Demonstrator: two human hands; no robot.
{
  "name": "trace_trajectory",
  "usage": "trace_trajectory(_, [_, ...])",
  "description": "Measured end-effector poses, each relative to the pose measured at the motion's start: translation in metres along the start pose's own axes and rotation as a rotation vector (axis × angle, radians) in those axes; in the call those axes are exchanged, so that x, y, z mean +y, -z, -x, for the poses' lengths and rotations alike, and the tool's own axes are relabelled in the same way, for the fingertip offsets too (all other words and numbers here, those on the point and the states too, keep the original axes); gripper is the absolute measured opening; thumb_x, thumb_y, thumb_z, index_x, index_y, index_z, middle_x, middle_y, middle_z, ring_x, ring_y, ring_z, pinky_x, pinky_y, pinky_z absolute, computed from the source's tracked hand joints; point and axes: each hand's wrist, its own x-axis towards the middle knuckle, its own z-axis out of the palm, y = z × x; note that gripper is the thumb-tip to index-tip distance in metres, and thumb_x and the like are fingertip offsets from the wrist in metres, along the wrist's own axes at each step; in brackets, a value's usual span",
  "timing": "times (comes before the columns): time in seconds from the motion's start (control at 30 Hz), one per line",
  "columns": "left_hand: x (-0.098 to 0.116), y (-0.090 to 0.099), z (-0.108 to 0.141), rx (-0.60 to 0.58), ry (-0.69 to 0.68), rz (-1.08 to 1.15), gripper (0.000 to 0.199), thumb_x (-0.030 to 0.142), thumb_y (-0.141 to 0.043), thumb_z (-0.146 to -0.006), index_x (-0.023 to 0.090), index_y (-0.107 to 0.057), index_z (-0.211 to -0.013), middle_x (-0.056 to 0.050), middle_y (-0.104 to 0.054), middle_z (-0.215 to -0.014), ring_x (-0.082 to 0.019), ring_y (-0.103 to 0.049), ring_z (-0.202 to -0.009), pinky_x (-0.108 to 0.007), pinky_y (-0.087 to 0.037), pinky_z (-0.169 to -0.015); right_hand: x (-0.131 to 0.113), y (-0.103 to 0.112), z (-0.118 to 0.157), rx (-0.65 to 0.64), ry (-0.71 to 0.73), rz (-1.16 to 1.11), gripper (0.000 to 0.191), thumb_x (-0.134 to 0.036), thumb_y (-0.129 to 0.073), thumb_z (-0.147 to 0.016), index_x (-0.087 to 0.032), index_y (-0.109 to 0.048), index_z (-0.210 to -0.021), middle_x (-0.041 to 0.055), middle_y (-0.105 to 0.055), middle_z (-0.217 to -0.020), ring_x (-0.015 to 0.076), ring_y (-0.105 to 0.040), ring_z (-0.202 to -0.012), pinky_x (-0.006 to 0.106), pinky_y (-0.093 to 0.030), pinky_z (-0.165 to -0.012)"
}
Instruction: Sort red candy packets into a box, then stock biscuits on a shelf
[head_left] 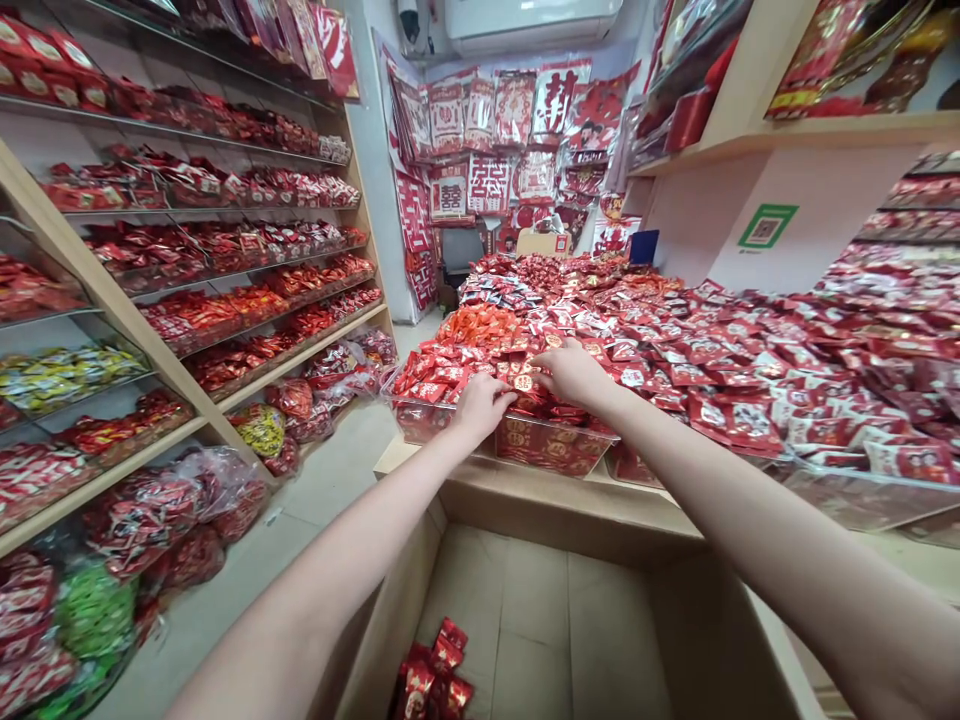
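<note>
Both hands are over a clear plastic bin (pixel 555 443) heaped with small red wrapped packets (pixel 431 378). My left hand (pixel 481 403) is at the bin's front part, fingers curled together at the packets; what they grip, if anything, is too small to name. Just to its right, my right hand (pixel 570 372) reaches in from the right with bent fingers touching a red and gold packet (pixel 523 382). Whether it grips that packet is unclear. Below the hands stands an open cardboard box (pixel 540 600) with several red packets (pixel 436 672) in its lower left corner.
Shelves (pixel 292 372) of packets line the left wall, with filled plastic bags (pixel 157 510) on the floor. A broad display of red packets (pixel 705 370) extends right and back. A wooden shelf (pixel 840 130) juts out at upper right.
</note>
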Motion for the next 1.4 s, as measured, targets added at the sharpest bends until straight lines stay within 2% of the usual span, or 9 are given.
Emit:
trace_trajectory(0.2, [-0.005,-0.003,0.004,-0.013,0.036,-0.024,0.017,0.029,-0.052,-0.076,0.018,-0.065,-0.074,-0.003,-0.059,-0.073,-0.016,-0.053,-0.072,-0.027,-0.04,-0.066,0.004,-0.008,-0.017,-0.131,0.038,0.009,0.022,-0.034,-0.061,-0.069,-0.015,-0.066,-0.079,0.0092,-0.068,-0.074,0.0202,-0.059,-0.072,0.031,-0.033,-0.077])
trace_trajectory(0.37, [-0.009,-0.002,0.001,-0.059,0.078,-0.037,0.02,0.033,-0.048,-0.077,0.021,-0.064,-0.071,-0.002,-0.062,-0.075,-0.016,-0.053,-0.07,-0.026,-0.038,-0.062,0.004,-0.008,-0.024,-0.185,0.01,-0.009,0.014,-0.024,-0.061,-0.069,-0.014,-0.066,-0.077,0.0107,-0.068,-0.079,0.0213,-0.06,-0.078,0.032,-0.033,-0.08])
trace_trajectory(0.57, [-0.007,0.001,-0.008,-0.136,0.197,-0.048,0.026,0.035,-0.046,-0.075,0.02,-0.061,-0.059,-0.001,-0.057,-0.057,-0.015,-0.047,-0.055,-0.026,-0.031,-0.052,0.014,0.002,-0.031,-0.232,-0.131,-0.116,0.017,-0.024,-0.057,-0.073,-0.017,-0.067,-0.085,0.0047,-0.069,-0.08,0.0164,-0.06,-0.074,0.022,-0.041,-0.063])
trace_trajectory(0.7, [-0.007,0.005,-0.02,-0.212,0.261,-0.016,0.031,0.037,-0.051,-0.07,0.019,-0.055,-0.045,0.002,-0.044,-0.042,-0.012,-0.039,-0.044,-0.025,-0.026,-0.046,0.024,0.011,-0.032,-0.202,-0.189,-0.157,0.022,-0.025,-0.05,-0.078,-0.017,-0.064,-0.093,0.0027,-0.068,-0.085,0.0132,-0.06,-0.075,0.019,-0.041,-0.064])
trace_trajectory(0.83, [-0.008,0.008,-0.025,-0.231,0.3,0.022,0.032,0.038,-0.055,-0.065,0.018,-0.05,-0.041,0.004,-0.038,-0.038,-0.01,-0.034,-0.041,-0.024,-0.024,-0.044,0.023,0.009,-0.03,-0.203,-0.185,-0.153,0.021,-0.026,-0.05,-0.078,-0.018,-0.065,-0.09,0.0022,-0.068,-0.082,0.0133,-0.06,-0.073,0.02,-0.041,-0.065])
trace_trajectory(1.0, [-0.011,0.008,-0.024,-0.236,0.331,0.051,0.032,0.041,-0.056,-0.062,0.018,-0.048,-0.041,0.004,-0.042,-0.04,-0.01,-0.037,-0.042,-0.024,-0.026,-0.044,0.014,-0.002,-0.03,-0.199,-0.11,-0.088,0.017,-0.021,-0.051,-0.076,-0.017,-0.067,-0.081,0.0069,-0.068,-0.082,0.0196,-0.058,-0.081,0.032,-0.035,-0.08])
trace_trajectory(1.1, [-0.011,0.007,-0.024,-0.227,0.344,0.048,0.034,0.043,-0.056,-0.061,0.018,-0.047,-0.04,0.003,-0.042,-0.039,-0.01,-0.038,-0.043,-0.024,-0.027,-0.045,0.012,-0.008,-0.032,-0.169,-0.063,-0.06,0.017,-0.021,-0.052,-0.076,-0.015,-0.068,-0.079,0.0096,-0.067,-0.084,0.0223,-0.056,-0.087,0.037,-0.032,-0.083])
trace_trajectory(1.27, [-0.009,0.005,-0.026,-0.213,0.353,0.025,0.027,0.04,-0.057,-0.06,0.019,-0.049,-0.045,0.002,-0.045,-0.042,-0.012,-0.042,-0.046,-0.025,-0.028,-0.047,0.016,-0.003,-0.025,-0.08,-0.037,-0.055,0.019,-0.021,-0.05,-0.077,-0.015,-0.067,-0.083,0.0082,-0.066,-0.086,0.0207,-0.053,-0.092,0.033,-0.032,-0.084])
trace_trajectory(1.4, [-0.009,0.004,-0.026,-0.202,0.336,0.014,0.02,0.037,-0.058,-0.06,0.019,-0.051,-0.052,0.001,-0.053,-0.052,-0.013,-0.047,-0.051,-0.024,-0.032,-0.049,0.027,0.013,-0.003,-0.018,-0.092,-0.071,0.022,-0.022,-0.047,-0.078,-0.014,-0.066,-0.086,0.0083,-0.065,-0.086,0.0187,-0.056,-0.083,0.028,-0.038,-0.077])
